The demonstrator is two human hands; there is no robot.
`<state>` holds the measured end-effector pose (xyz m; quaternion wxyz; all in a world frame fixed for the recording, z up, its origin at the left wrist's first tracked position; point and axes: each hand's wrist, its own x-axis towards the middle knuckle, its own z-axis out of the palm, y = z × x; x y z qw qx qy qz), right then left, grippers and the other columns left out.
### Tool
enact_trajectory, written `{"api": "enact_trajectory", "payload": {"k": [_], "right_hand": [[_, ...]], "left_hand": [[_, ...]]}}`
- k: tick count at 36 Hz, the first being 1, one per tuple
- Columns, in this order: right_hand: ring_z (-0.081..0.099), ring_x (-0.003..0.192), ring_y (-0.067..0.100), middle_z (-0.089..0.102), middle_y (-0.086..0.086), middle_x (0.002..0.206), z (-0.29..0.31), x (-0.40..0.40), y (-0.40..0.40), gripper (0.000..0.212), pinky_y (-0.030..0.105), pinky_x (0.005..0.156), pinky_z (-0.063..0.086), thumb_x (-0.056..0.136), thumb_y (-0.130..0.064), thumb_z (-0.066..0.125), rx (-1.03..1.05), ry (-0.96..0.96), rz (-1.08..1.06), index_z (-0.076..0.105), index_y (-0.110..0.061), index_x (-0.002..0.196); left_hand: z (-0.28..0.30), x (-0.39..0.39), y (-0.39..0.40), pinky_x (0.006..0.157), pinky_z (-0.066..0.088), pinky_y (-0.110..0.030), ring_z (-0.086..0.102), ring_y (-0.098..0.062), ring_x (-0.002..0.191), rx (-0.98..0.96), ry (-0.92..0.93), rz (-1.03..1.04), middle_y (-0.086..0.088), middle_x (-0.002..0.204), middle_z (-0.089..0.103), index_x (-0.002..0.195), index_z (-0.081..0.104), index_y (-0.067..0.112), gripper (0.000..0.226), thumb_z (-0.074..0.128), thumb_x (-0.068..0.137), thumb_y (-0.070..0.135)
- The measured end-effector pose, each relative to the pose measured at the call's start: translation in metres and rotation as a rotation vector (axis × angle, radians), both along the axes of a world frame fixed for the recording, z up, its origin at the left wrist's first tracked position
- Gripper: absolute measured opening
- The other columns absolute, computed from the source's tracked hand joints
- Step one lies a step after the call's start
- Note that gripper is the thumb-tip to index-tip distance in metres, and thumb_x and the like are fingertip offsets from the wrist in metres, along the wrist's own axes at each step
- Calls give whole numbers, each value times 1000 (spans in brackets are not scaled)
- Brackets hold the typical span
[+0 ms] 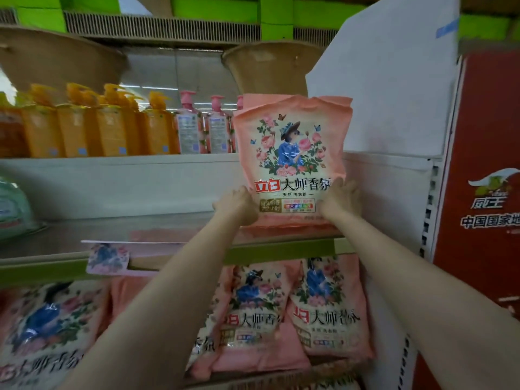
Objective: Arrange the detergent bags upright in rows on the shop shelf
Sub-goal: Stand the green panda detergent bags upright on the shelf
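Two bare forearms reach up and forward from the bottom of the head view, converging on one pink detergent bag (291, 161) that stands upright at the right end of the middle shelf (118, 235). The left hand (239, 205) grips the bag's lower left edge, fingers curled round onto its front and side; the right hand (342, 199) grips the lower right edge, its fingertips lying over the printed face beside the large characters. Both wrists are bent slightly inward, so the bag is clasped between the two palms. The bag's bottom touches the shelf board, and just behind it stands at least one more pink bag (253, 104) (only its top edge shows). A white side panel (394, 80) rises just beside the held bag on the right, and a red display board (484, 164) stands further right.

To the left on the higher shelf stand orange pump bottles (84, 128) in a row, then pink pump bottles (202, 128) next to them. A small flowered shelf tag (108, 258) hangs at the front rail of the middle shelf. On the shelf below, several more pink bags (326, 308) lean or lie tilted, partly hidden by the forearms. A pale green pack (12, 206) sits at the far left edge.
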<state>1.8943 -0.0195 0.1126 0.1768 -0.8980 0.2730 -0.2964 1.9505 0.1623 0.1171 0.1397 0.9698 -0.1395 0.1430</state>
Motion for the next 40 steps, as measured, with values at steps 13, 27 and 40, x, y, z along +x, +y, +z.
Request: {"api": "enact_trajectory", "payload": {"k": [13,27,40], "right_hand": [[36,133,29,34,10,146,14,-8,91,64,44,110,34,89,-35,58,-345,302,671,32,-10,142],[48,123,30,50,13,135,32,9,198,50,33,96,40,93,-27,54,-452,232,911,38,-9,137],[46,126,30,48,13,139,46,16,321,53,35,101,39,93,-29,55,-491,114,1170,37,-8,139]], "left_hand": [[21,-27,78,99,39,-35,48,-29,122,278,-18,-115,-14,132,52,129,49,9,48,62,88,31],[42,-54,210,93,42,-35,51,-28,116,254,-49,166,-10,125,56,122,53,11,40,59,90,33],[53,-104,328,86,48,-36,57,-26,106,239,-97,489,-7,117,60,121,54,12,39,57,87,31]]}}
